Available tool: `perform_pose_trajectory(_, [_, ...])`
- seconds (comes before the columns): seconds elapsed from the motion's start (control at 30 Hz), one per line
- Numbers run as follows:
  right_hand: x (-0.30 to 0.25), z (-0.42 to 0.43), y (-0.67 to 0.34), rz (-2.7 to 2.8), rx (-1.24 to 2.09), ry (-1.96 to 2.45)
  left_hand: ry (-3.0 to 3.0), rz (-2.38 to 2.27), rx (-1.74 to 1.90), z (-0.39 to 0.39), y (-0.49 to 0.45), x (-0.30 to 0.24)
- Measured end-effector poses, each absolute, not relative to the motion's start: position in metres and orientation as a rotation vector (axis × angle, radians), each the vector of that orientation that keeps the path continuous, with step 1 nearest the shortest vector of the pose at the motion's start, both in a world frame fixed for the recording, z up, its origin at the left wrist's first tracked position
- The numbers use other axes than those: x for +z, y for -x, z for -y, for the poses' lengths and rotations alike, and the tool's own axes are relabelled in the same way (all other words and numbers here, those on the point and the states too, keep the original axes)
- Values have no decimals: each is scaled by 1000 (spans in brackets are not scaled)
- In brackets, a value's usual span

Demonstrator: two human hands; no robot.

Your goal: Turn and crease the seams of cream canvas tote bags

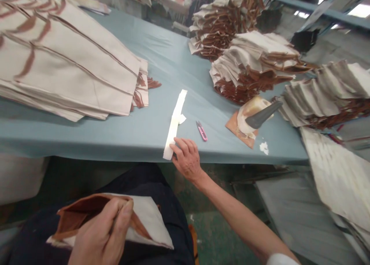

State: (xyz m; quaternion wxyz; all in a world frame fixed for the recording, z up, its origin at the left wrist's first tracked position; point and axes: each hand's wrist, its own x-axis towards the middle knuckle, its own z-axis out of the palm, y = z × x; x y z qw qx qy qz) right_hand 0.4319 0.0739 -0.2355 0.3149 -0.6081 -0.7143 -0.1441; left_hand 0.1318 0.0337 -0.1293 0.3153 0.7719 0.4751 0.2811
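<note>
My left hand [101, 232] is closed, thumb and fingers pinching the rim of a cream fabric pouch [153, 222] with a brown lining. The pouch rests across my lap with its mouth partly spread. At the table's front edge, my right hand [187, 157] has curled fingers with thumb and fingertips on the near end of a white paper strip [174, 126]. A small loose flap sticks out from the strip's right side. Pink-handled thread snips [201, 131] lie just beyond my right hand.
A blue-grey cloth covers the table [138, 137]. Flat cream pieces with brown marks [72, 64] are layered at left. Bundled cream-and-brown pieces [248, 64] stand at right. Nearer sits a stained pot [245, 120] with a dark handle, on a brown square beside white scraps [264, 148].
</note>
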Motion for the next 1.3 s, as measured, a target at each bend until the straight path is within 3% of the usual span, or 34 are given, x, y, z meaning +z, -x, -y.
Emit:
perform_pose_trajectory(0.27, [-227, -78, -437, 1974, -281, 1504, -2149, -1192, 661, -72, -148, -138])
perform_pose_trajectory(0.63, [-191, -79, -418, 1668, -103, 1580, -2174, -1270, 701, -115, -199, -138])
perform_pose_trajectory(0.87, [-175, -80, -419, 1587, 180, 1686, -2252, -1123, 568, -136, -229, -140])
perform_pose_trajectory(1.3, [-168, -80, -416, 1529, 286, 1694, -2196, -1108, 381, -155, -248, -145])
